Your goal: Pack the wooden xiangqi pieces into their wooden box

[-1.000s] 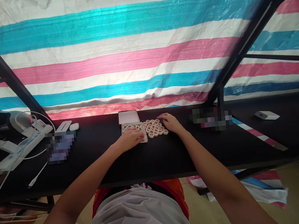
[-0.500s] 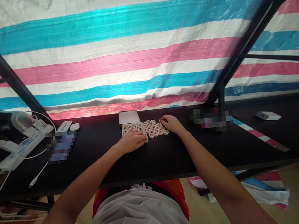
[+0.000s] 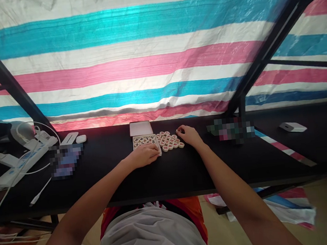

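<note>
Round xiangqi pieces with dark characters [image 3: 142, 139] lie in rows in a white box [image 3: 160, 151], whose lid part [image 3: 140, 128] lies flat behind it. My left hand [image 3: 146, 154] covers the front of the box, its fingers curled at the right front corner; what is under them is hidden. Several pieces with red characters [image 3: 169, 141] form a cluster on the black table, right of the box. At the cluster's right back edge, my right hand [image 3: 187, 134] pinches a small round piece [image 3: 177, 131] between its fingertips.
On the left lie a power strip [image 3: 24, 162] with cables, a blurred phone-like object [image 3: 68, 159] and a small white case [image 3: 81, 139]. Further right are a blurred item [image 3: 230, 131] and a white charger [image 3: 293, 126]. A striped sheet [image 3: 134, 71] hangs behind the black table [image 3: 169, 180].
My right hand has shifted very slightly right, and the piece at its fingertips stands a little apart from the cluster. My left hand has drawn slightly toward the front, uncovering more dark-lettered pieces.
</note>
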Demonstrator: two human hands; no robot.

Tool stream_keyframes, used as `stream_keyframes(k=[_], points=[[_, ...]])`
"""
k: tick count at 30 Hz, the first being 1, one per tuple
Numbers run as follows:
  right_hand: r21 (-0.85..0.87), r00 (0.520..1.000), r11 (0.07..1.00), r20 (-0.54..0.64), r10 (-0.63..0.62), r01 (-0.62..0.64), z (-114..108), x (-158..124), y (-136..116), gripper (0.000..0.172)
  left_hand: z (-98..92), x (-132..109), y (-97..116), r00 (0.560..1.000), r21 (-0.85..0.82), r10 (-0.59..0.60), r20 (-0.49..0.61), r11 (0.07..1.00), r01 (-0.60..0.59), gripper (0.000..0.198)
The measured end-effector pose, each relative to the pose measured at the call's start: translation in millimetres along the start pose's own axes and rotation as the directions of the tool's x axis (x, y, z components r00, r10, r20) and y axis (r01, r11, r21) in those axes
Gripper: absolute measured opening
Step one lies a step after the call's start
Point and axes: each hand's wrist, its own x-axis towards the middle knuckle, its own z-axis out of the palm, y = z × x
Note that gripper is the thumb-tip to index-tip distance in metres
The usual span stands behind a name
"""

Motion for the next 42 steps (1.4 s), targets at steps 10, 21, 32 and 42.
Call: stream_keyframes(k=[10, 21, 32, 42], points=[[0.271, 0.959, 0.921, -0.101, -0.263, 0.281, -7, -20, -76, 0.021, -10.5, 0, -13, 0.984, 0.134, -0.102, -0.146, 0.983, 0.122, 0.026], [0.084, 0.926, 0.923, 0.008, -0.378, 0.376, 22, -23, -108, 0.015, -21.2, -18, -62, 0.761, 0.124, -0.64, -0.106, 0.751, 0.649, 0.033], [0.155, 0.923, 0.917, -0.182, -0.338, 0.366, 11, -16, -86, 0.029, -14.4, -15, -54, 0.778, 0.164, -0.625, -0.064, 0.762, 0.626, 0.03], [0.193, 0.973, 0.98, 0.23, -0.007, -0.039, -16, -1, -2, 0.029, -13.7, -12, -53, 0.91, 0.154, -0.341, -0.235, 0.911, 0.381, 0.033]])
